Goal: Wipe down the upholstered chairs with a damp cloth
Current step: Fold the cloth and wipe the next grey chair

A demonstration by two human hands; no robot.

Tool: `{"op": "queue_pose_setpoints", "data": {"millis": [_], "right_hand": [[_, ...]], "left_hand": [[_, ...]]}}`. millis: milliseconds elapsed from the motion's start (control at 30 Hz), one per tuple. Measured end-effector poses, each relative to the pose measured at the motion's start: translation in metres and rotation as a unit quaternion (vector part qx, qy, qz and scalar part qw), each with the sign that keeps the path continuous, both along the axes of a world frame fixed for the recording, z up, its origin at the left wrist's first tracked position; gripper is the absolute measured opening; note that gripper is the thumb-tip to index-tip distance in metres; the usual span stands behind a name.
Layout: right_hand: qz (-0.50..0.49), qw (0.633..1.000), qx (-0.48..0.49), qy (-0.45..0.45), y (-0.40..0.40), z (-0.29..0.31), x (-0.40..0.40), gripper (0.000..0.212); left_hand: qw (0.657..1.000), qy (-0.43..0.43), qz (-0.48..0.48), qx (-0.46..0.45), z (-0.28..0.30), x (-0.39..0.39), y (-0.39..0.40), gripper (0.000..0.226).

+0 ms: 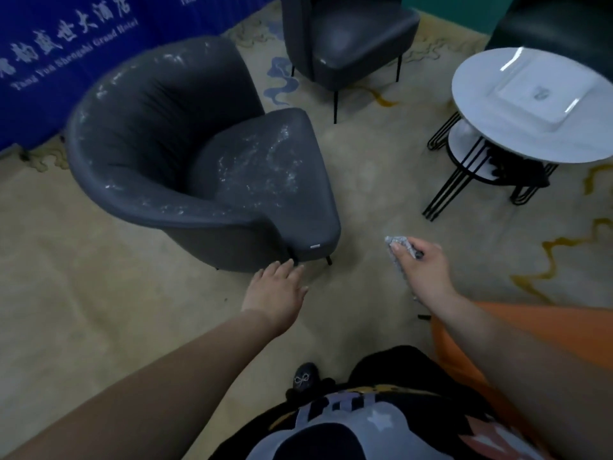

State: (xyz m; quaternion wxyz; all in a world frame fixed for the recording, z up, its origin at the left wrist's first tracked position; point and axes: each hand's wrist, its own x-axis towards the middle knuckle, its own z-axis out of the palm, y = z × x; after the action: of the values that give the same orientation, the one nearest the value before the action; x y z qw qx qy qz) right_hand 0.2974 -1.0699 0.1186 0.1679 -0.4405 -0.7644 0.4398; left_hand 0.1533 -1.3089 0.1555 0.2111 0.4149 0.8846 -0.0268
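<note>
1. Your right hand [423, 267] holds a small grey cloth [399, 249] out over the carpet [99, 293]; the grip is clenched on it, thumb pressing the bunched cloth against the curled fingers, with one end hanging below the hand.
2. Your left hand [277, 290] reaches forward with fingers straight and together, the grip released and holding nothing. Its fingertips are just beside the lower front corner of the tub chair [185, 154]; whether they touch it you cannot tell.
3. That tub chair is dark grey, with a curved back, and it stands on the carpet ahead and to your left. Whitish smears show on its seat cushion and along the rim of its back.
4. A second dark chair [348, 38] on thin black legs stands farther away, near the top centre.
5. To your right, a round white table [497, 141] on black wire legs carries a square white dish [540, 94].
6. A blue banner [66, 44] with white lettering hangs behind the tub chair.
</note>
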Motion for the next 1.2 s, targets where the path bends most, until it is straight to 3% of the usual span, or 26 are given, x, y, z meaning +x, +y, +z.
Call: {"op": "queue_pose_setpoints", "data": {"millis": [333,633,867,1033,1200], "right_hand": [[0.039,0.999,-0.002,-0.016,0.141,-0.010,-0.080,0.053],[0.146,0.988,0.038,-0.038,0.276,0.010,-0.155,0.021],[0.196,0.980,0.005,-0.044,0.336,-0.007,-0.236,0.043],[0.249,0.968,0.007,-0.030,0.360,0.004,-0.312,0.022],[0.286,0.957,0.034,-0.041,0.388,0.007,-0.390,0.023]], "left_hand": [[1.000,0.002,0.028,-0.002,-0.018,-0.074,0.136,0.052],[0.992,-0.028,0.115,-0.041,-0.023,-0.130,0.256,0.053],[0.984,-0.035,0.163,-0.057,-0.025,-0.178,0.288,0.053],[0.980,-0.048,0.186,-0.058,-0.041,-0.243,0.316,0.056],[0.975,-0.053,0.217,-0.016,-0.038,-0.307,0.354,0.055]]}}
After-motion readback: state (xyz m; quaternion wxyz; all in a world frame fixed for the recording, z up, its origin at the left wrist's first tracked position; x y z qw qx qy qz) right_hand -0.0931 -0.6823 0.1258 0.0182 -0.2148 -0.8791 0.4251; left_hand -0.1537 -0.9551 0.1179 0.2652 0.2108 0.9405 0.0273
